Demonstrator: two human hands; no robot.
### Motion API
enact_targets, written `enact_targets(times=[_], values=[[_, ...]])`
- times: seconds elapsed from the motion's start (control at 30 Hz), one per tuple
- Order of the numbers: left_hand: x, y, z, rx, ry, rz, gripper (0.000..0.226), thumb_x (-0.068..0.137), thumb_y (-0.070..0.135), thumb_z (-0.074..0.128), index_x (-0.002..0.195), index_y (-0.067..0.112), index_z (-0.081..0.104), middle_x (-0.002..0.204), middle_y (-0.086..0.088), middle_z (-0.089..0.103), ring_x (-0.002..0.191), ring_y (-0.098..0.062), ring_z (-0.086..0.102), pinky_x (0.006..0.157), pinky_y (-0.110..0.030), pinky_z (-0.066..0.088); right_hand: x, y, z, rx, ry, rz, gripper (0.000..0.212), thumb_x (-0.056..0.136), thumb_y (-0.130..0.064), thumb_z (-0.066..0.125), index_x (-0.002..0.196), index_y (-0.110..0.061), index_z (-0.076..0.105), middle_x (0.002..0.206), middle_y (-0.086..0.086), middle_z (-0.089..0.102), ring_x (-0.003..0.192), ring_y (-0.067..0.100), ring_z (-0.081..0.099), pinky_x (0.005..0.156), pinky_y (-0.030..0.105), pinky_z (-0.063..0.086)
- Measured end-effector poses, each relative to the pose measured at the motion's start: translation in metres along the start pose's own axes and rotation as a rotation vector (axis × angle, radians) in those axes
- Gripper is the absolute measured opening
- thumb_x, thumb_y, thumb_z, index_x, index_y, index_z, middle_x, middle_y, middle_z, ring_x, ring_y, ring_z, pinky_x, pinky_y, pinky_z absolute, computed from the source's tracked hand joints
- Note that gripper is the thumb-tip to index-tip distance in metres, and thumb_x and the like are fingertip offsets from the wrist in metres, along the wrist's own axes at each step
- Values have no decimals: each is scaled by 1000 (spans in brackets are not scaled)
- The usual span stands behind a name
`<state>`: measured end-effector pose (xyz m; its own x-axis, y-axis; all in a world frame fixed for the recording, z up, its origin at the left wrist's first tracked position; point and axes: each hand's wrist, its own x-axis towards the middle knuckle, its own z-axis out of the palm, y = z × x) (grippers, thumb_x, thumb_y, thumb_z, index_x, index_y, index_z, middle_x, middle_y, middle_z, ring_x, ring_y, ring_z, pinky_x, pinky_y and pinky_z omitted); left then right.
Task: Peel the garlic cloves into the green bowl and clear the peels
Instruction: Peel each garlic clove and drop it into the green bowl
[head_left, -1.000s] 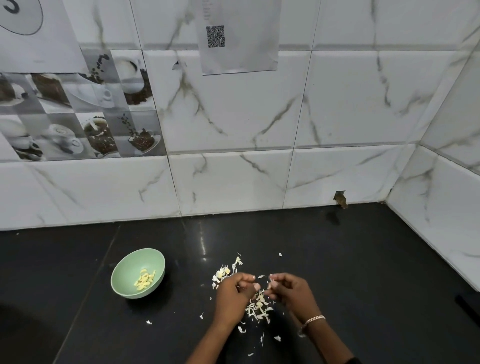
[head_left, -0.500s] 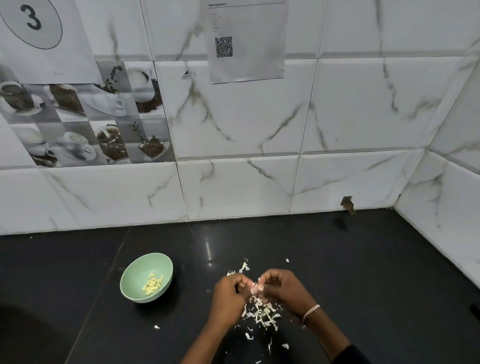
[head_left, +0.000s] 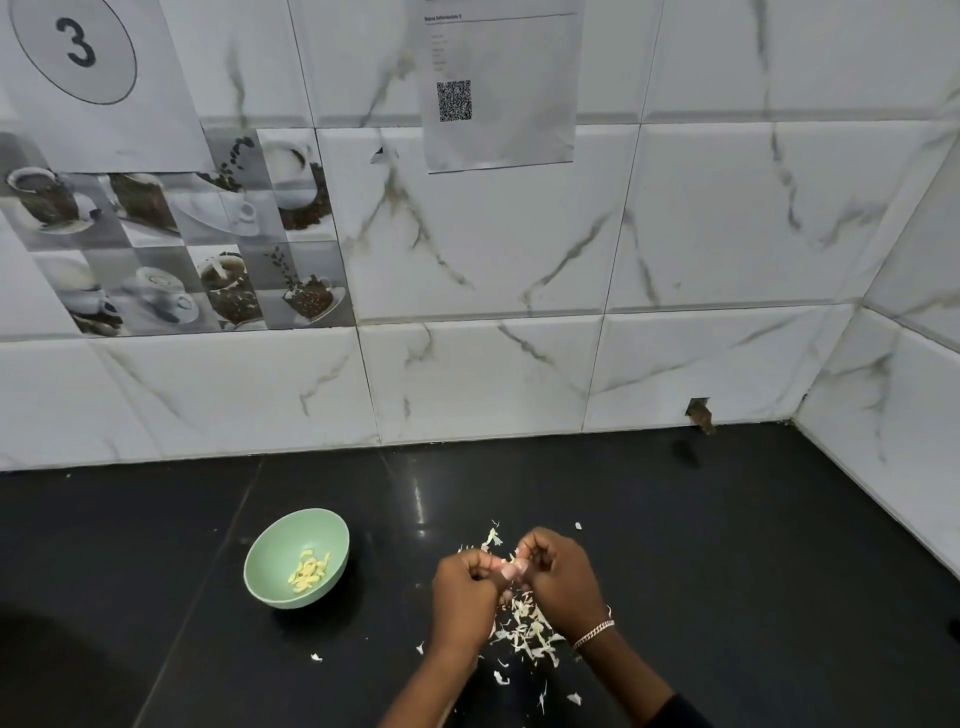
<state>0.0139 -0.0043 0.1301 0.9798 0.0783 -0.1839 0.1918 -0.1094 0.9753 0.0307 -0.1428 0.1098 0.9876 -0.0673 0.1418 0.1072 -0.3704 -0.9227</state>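
Your left hand (head_left: 465, 592) and right hand (head_left: 563, 582) meet to the right of the round pale green bowl (head_left: 291, 540). Both have their fingers curled, pinching one small pinkish garlic clove (head_left: 511, 569) between them. A thin chain bracelet (head_left: 592, 634) circles your right wrist. Below the hands, also right of the bowl, a heap of whitish papery peels (head_left: 530, 631) lies on the glossy black tabletop (head_left: 727, 545), with stray flakes scattered around it. Inside the bowl lie several yellowish peeled cloves (head_left: 309, 571).

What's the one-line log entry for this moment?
peeling; left hand, right hand pinch garlic clove; peeled cloves in green bowl; peels on countertop
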Motion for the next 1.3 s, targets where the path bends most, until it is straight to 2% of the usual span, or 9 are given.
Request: enact_targets(times=[0.1, 0.23, 0.33, 0.47, 0.67, 0.8, 0.97, 1.07, 1.3], values=[[-3, 5, 3, -173, 4, -85, 14, 82, 4, 79, 79, -6, 70, 61, -12, 66, 50, -12, 55, 51, -23, 45, -3, -3, 4, -39, 78, -79, 19, 73, 9, 61, 70, -9, 57, 61, -5, 55, 57, 4, 48, 54, 16, 38], [-3, 13, 7, -332, -16, -162, 13, 84, -10, 70, 73, -4, 71, 64, -14, 65, 49, -11, 54, 46, -17, 43, -5, -12, 7, -12, 136, -145, 17, 74, 9, 58, 71, -7, 54, 64, -9, 51, 57, 3, 46, 53, 13, 36], [-2, 15, 10, -419, -35, -214, 22, 87, -13, 63, 71, -1, 72, 65, -13, 65, 49, -9, 55, 45, -15, 44, -5, -18, 9, 37, 166, -157, 21, 75, 8, 57, 74, -12, 53, 66, -5, 54, 57, 3, 50, 52, 21, 42], [3, 19, 7, -597, -25, -306, 13, 93, -15, 52, 94, -15, 65, 75, -18, 66, 52, -10, 60, 47, -14, 50, -4, -19, 6, -1, 107, -167, 26, 82, 4, 59, 77, -20, 54, 71, -10, 56, 62, 5, 52, 57, 22, 44], [14, 20, -1, -726, -24, -347, 15, 94, -11, 52, 88, -8, 65, 69, -15, 62, 51, -14, 58, 45, -18, 52, -16, -23, 1, 43, -55, -117, 14, 88, 3, 63, 81, -9, 57, 71, -3, 63, 61, 5, 55, 60, 21, 46], [12, 17, 0, -732, -40, -397, 10, 96, -2, 55, 92, -3, 65, 68, -11, 65, 51, -13, 60, 47, -22, 52, -18, -21, 0, 104, -25, 14, 9, 89, -1, 61, 82, -7, 61, 70, 11, 68, 57, 17, 62, 57, 33, 53], [7, 12, 0, -626, -65, -370, 15, 98, 7, 59, 96, -4, 68, 74, -10, 68, 58, -11, 59, 50, -20, 51, -12, -22, -9, 34, 19, 71, 18, 90, -16, 68, 74, -10, 67, 65, 9, 68, 51, 15, 65, 54, 29, 54], [4, 8, 0, -538, -50, -291, 17, 98, 9, 61, 90, -2, 72, 74, -10, 68, 59, -10, 56, 49, -18, 48, -9, -22, -11, 56, -17, 114, 9, 84, -22, 74, 79, -15, 71, 70, 8, 72, 56, 19, 68, 58, 32, 57], [1, 4, 1, -456, 6, -172, 8, 86, 6, 73, 89, -1, 76, 68, -13, 56, 53, -11, 44, 51, -24, 37, -7, -27, -10, 113, -71, 157, 9, 87, -13, 69, 83, -14, 77, 71, 9, 75, 63, 20, 72, 64, 36, 60]])
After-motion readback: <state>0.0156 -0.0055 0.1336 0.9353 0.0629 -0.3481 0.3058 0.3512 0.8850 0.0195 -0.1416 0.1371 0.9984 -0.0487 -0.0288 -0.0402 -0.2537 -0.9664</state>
